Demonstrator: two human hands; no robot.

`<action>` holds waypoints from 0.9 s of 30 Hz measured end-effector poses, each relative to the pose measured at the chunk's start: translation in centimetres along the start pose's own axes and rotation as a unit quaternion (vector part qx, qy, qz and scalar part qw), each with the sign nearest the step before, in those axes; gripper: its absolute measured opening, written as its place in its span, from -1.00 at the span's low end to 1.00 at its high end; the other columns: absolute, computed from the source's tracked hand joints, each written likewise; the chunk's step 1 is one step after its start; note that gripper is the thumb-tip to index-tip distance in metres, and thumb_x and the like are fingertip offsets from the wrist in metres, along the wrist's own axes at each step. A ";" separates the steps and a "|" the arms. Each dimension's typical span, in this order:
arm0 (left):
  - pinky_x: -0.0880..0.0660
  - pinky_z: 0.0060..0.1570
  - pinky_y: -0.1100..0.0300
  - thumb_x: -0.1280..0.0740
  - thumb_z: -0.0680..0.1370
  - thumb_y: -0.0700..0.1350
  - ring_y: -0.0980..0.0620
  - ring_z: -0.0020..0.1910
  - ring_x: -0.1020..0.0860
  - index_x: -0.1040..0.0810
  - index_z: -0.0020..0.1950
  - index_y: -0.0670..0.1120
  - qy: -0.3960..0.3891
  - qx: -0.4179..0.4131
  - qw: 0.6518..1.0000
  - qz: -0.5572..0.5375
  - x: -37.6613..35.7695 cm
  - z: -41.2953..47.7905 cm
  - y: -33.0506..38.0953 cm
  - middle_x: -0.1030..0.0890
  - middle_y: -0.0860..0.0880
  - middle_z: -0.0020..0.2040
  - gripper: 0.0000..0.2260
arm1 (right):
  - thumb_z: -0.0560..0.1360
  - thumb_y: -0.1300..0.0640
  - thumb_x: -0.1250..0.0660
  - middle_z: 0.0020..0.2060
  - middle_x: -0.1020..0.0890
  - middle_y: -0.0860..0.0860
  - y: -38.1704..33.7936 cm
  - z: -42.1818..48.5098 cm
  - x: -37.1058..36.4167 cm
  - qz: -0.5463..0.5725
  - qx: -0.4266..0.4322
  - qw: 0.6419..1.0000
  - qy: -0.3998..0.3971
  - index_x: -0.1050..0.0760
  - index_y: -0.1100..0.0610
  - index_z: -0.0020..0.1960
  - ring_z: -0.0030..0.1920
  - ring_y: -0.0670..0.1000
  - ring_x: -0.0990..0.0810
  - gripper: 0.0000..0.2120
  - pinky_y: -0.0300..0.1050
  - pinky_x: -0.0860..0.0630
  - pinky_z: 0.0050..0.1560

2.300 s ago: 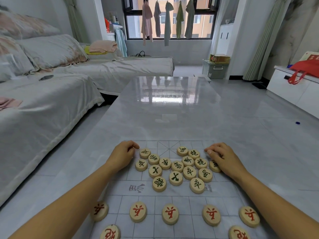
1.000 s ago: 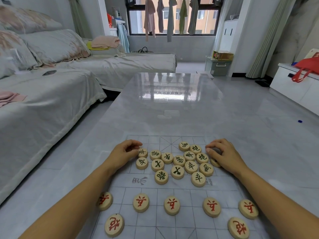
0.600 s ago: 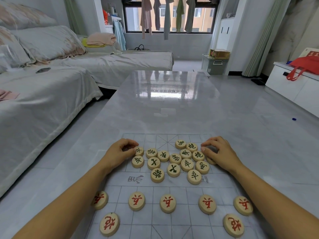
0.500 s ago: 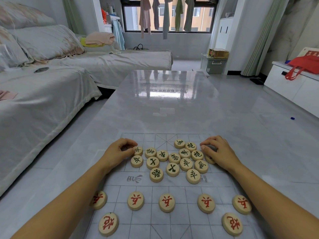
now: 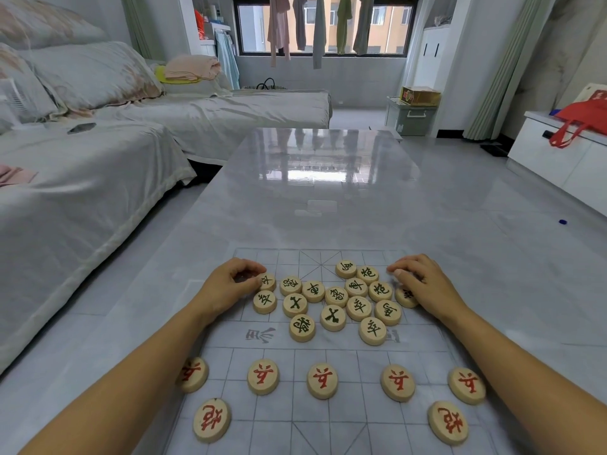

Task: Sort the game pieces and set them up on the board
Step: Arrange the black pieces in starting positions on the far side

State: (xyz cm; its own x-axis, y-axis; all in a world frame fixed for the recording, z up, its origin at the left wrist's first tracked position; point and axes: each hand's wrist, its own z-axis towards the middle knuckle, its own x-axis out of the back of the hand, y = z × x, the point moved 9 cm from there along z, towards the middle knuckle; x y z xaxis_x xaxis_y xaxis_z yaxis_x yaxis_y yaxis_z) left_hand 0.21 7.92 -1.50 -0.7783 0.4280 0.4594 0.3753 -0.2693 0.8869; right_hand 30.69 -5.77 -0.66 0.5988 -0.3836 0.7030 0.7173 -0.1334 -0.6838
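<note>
My left hand (image 5: pixel 230 285) and right hand (image 5: pixel 423 284) curl beside the green-lettered round wooden pieces (image 5: pixel 333 318); can't tell whether either grips one.

two arms show at the lower edge, both bare from the frame border to the fingertips. the left forearm (image 5: pixel 131 372) is slim and smooth, broad near the camera and narrowing to the wrist. the left hand (image 5: pixel 226 284) is bare, with a rounded back and faint knuckle ridges. the right forearm (image 5: pixel 525 369) matches it in build, smooth, tapering to a narrow wrist. the right hand (image 5: pixel 427 284) is bare as well; its knuckles stand out as a row of small bumps, and short trimmed nails show on its fingers (image 5: pixel 407 264). the near ends of both forearms are cut off by the frame. finer detail is too soft to tell.
</note>
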 end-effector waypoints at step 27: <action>-0.47 0.10 0.21 -0.38 0.47 -0.20 0.01 0.06 -0.54 -0.57 -0.04 0.05 -0.008 -0.002 1.000 -0.006 0.0 0.0 -0.2 -0.57 -0.08 0.05 -0.85 | 0.47 -0.03 -0.31 0.13 -0.48 0.04 -12.6 2.8 -5.2 -0.212 0.057 0.964 -0.152 -0.40 0.05 0.29 0.12 0.07 -0.49 -0.58 -0.06 -0.42 0.12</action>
State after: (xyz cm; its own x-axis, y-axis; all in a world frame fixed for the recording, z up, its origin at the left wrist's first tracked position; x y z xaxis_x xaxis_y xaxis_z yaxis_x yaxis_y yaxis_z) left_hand 0.10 7.97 -1.62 -0.7744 0.4445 0.4503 0.3652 -0.2671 0.8918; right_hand 19.57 0.42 4.83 0.3080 -0.0298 0.9509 0.9444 -0.1113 -0.3094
